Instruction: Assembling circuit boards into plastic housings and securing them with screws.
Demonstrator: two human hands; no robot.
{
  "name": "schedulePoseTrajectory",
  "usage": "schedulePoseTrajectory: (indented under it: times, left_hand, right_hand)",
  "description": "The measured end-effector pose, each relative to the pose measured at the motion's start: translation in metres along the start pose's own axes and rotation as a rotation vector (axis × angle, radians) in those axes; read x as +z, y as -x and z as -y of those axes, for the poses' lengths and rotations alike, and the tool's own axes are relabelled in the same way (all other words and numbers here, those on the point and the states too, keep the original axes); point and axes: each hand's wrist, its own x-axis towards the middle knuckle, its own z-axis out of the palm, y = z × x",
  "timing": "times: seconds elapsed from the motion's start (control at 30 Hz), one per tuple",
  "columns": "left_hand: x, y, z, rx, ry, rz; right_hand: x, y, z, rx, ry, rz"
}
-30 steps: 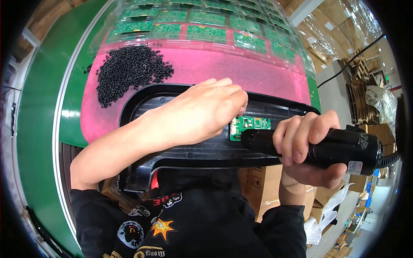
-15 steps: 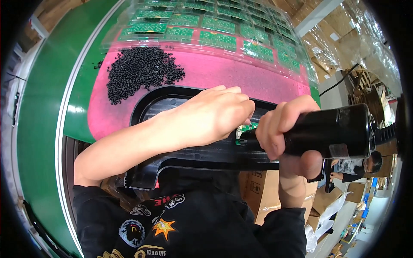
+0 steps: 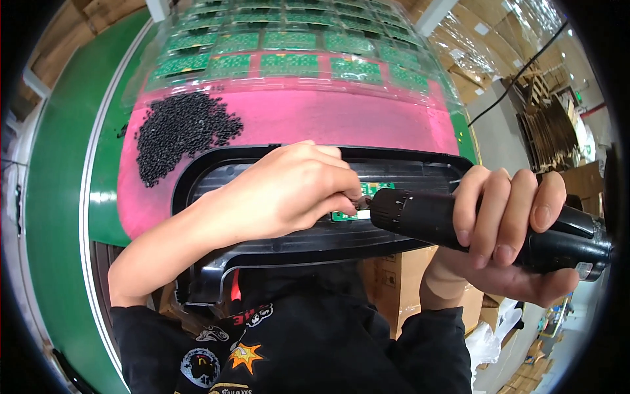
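My right hand (image 3: 505, 217) is wrapped around a black electric screwdriver (image 3: 420, 213), which lies tilted with its nose toward the left. At that nose, my left hand (image 3: 302, 187) is closed in a pinch on what looks like a small dark screw (image 3: 360, 203), mostly covered by the fingertips. Just beneath them is a green circuit board (image 3: 341, 215), partly hidden by hand and tool. The board sits inside a long black plastic housing (image 3: 262, 253) with a raised rim, and my left forearm crosses over this part.
A heap of small black screws (image 3: 184, 131) lies on the pink mat (image 3: 328, 118), left of centre. Behind it, clear plastic trays (image 3: 289, 62) hold rows of green boards. The green table (image 3: 65, 151) extends to the left. A cardboard box (image 3: 387, 282) stands below the housing's near edge.
The screwdriver has swung from pointing down at the board to a flatter tilt, moving right and nearer. My left fingers have come to its nose, and the board shows more. The view has shifted slightly.
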Motion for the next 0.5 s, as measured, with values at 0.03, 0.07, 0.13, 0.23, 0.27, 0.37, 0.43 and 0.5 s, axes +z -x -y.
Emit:
schedulePoseTrajectory:
  times: [0.03,0.07,0.13,0.23,0.27,0.37,0.43,0.5]
  left_hand:
    - [0.0,-0.002,-0.003,0.014,0.005,0.013]
    - [0.001,-0.004,-0.004,-0.007,0.058,0.009]
    - [0.002,-0.004,-0.005,-0.027,0.132,-0.016]
    - [0.003,-0.003,-0.004,-0.045,0.178,-0.029]
    - [0.002,-0.004,-0.005,-0.025,0.175,-0.026]
    - [0.003,-0.006,-0.007,-0.048,0.205,-0.015]
    - [0.005,-0.007,-0.008,-0.001,0.074,-0.023]
    - [0.006,-0.009,-0.007,0.046,-0.057,-0.037]
  right_hand:
    - [-0.001,0.0,0.003,-0.009,0.013,-0.01]
    - [-0.002,0.0,0.006,-0.017,-0.004,0.0]
    - [-0.002,0.001,0.006,-0.042,-0.059,-0.003]
    - [-0.004,0.003,0.006,-0.064,-0.082,-0.026]
    - [-0.005,0.003,0.008,-0.068,-0.076,-0.033]
    - [-0.006,0.004,0.015,-0.056,-0.029,-0.028]
    - [-0.009,0.008,0.019,0.005,0.03,-0.089]
    - [-0.023,0.009,0.023,0.086,0.173,-0.038]
